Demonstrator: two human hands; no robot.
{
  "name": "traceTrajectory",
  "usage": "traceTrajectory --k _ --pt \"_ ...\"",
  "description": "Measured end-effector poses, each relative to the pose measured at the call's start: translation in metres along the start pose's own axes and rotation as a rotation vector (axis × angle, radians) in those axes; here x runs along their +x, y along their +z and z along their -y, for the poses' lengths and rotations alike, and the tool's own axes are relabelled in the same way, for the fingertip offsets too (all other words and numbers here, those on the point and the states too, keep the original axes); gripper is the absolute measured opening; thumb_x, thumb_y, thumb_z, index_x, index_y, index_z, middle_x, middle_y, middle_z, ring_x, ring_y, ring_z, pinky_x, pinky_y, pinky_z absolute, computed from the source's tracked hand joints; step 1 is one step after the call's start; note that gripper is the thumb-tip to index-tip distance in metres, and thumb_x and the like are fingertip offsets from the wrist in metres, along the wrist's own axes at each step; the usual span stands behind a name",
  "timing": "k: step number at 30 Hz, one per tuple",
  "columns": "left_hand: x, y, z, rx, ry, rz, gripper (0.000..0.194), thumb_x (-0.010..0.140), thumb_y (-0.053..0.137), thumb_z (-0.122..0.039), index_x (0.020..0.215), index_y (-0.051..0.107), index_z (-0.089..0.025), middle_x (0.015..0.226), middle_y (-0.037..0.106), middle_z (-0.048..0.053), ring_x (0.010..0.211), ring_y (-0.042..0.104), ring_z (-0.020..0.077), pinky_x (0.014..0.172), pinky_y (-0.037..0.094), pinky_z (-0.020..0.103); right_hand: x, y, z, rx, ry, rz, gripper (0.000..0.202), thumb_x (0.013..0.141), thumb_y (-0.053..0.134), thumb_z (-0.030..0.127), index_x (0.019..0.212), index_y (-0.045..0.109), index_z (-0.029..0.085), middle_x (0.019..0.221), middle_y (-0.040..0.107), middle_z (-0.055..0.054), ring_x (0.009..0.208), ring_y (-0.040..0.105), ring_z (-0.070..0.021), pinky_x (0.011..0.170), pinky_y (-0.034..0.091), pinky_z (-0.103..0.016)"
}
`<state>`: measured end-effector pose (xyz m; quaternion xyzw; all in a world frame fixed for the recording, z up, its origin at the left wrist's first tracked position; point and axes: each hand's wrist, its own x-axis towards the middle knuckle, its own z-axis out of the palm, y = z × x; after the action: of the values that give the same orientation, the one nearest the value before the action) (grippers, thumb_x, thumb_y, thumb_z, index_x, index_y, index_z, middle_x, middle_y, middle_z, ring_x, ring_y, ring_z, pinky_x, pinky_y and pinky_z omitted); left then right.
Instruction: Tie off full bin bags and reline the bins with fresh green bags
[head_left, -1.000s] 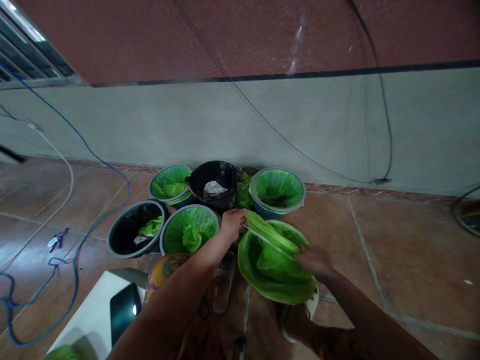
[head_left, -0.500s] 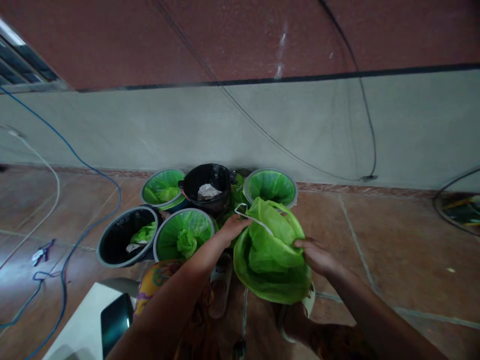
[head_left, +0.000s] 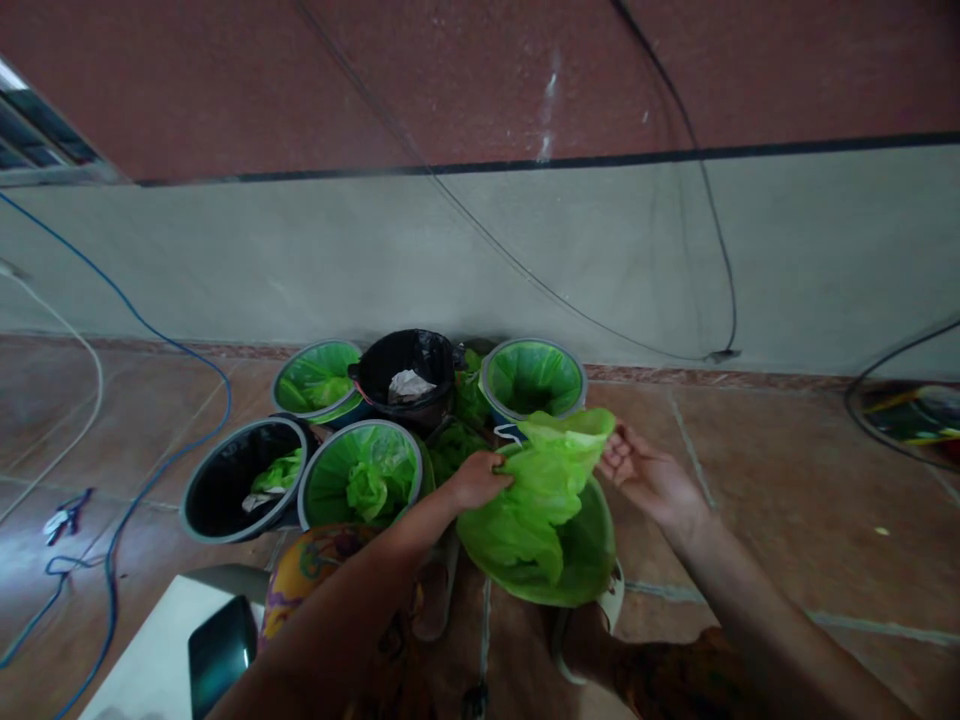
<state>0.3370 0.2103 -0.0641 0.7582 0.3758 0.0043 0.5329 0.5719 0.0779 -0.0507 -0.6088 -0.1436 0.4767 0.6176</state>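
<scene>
Left hand (head_left: pixel 480 480) grips green bag (head_left: pixel 536 500); right hand (head_left: pixel 651 478) open beside it.
I see bag over green bin (head_left: pixel 592 568), 5 o'clock; held one side only, it could sag shut or slip.

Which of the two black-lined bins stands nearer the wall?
The back-row bin, with crumpled white material inside; the front-left bin also has green plastic.
</scene>
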Motion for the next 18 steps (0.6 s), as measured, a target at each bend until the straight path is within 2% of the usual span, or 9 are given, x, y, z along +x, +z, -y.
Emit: traceTrajectory --k 3,5,8,10,12,14,15,16,18 --pt "0.000 -0.007 0.002 0.020 0.032 0.008 0.015 0.075 0.055 -0.023 0.068 0.066 -0.015 0.061 0.058 -0.003 0.065 0.055 0.0142 0.060 0.041 0.022 0.006 -0.017 0.007 0.064 -0.056 -0.193 0.022 0.078 0.063 0.042 0.095 0.062 0.027 0.084 0.068 -0.001 0.079 0.066 -0.0165 0.083 0.055 -0.035" --pt "-0.001 -0.007 0.000 0.054 0.065 0.034 0.016 0.076 0.054 -0.019 0.072 0.068 -0.014 0.066 0.063 -0.002 0.068 0.058 0.0148 0.062 0.044 0.022 0.000 -0.012 0.009 -0.086 -0.187 -0.261 0.037 0.075 0.067 0.046 0.107 0.062 0.027 0.103 0.069 -0.004 0.093 0.066 -0.0190 0.087 0.054 -0.037" --pt "-0.004 -0.002 -0.008 0.136 0.160 0.118 0.020 0.078 0.052 -0.012 0.081 0.071 -0.014 0.078 0.070 0.001 0.077 0.062 0.0161 0.071 0.048 0.024 -0.017 0.012 0.010 -0.533 -0.441 -0.140 0.067 0.071 0.074 0.051 0.131 0.056 0.027 0.137 0.058 -0.009 0.126 0.053 -0.0261 0.105 0.043 -0.044" --pt "-0.006 0.001 -0.013 0.191 0.260 0.197 0.025 0.079 0.050 -0.007 0.088 0.072 -0.015 0.089 0.074 0.003 0.086 0.064 0.0165 0.081 0.049 0.025 -0.025 0.028 0.007 -0.771 -0.527 0.002 0.076 0.070 0.076 0.050 0.138 0.052 0.025 0.141 0.055 -0.011 0.132 0.047 -0.0287 0.110 0.038 -0.046" --pt "-0.007 0.003 -0.016 0.234 0.338 0.253 0.032 0.078 0.046 -0.001 0.091 0.073 -0.014 0.095 0.075 0.004 0.091 0.065 0.0163 0.089 0.048 0.027 -0.026 0.036 0.001 -0.861 -0.507 0.142 0.066 0.072 0.073 0.047 0.131 0.059 0.021 0.128 0.064 -0.011 0.119 0.058 -0.0283 0.103 0.044 -0.044" --pt "-0.008 0.002 -0.015 0.257 0.360 0.262 0.037 0.077 0.043 0.002 0.093 0.073 -0.013 0.098 0.075 0.005 0.093 0.066 0.0162 0.093 0.048 0.026 -0.021 0.033 -0.004 -0.821 -0.376 0.267 0.043 0.077 0.067 0.046 0.111 0.070 0.019 0.103 0.073 -0.008 0.092 0.067 -0.0234 0.085 0.052 -0.038" --pt "-0.007 -0.001 -0.013 0.268 0.350 0.250 0.040 0.076 0.042 0.003 0.096 0.073 -0.013 0.101 0.075 0.006 0.094 0.066 0.0165 0.093 0.048 0.026 -0.017 0.028 -0.006 -0.756 -0.301 0.274 0.036 0.079 0.064 0.047 0.100 0.072 0.019 0.090 0.073 -0.006 0.078 0.067 -0.0202 0.074 0.053 -0.033" --pt "-0.006 -0.004 -0.011 0.286 0.331 0.233 0.043 0.075 0.042 0.003 0.100 0.073 -0.013 0.104 0.074 0.007 0.096 0.066 0.0173 0.093 0.048 0.026 -0.012 0.021 -0.005 -0.668 -0.244 0.219 0.035 0.080 0.063 0.049 0.091 0.072 0.018 0.080 0.072 -0.004 0.067 0.065 -0.0174 0.065 0.052 -0.030" --pt "-0.003 -0.014 -0.008 0.363 0.268 0.174 0.047 0.072 0.043 0.002 0.105 0.072 -0.013 0.107 0.074 0.008 0.100 0.066 0.0199 0.092 0.048 0.027 -0.003 0.001 0.004 -0.479 -0.223 -0.043 0.035 0.077 0.064 0.051 0.082 0.069 0.017 0.067 0.068 -0.001 0.056 0.059 -0.0137 0.052 0.048 -0.025"
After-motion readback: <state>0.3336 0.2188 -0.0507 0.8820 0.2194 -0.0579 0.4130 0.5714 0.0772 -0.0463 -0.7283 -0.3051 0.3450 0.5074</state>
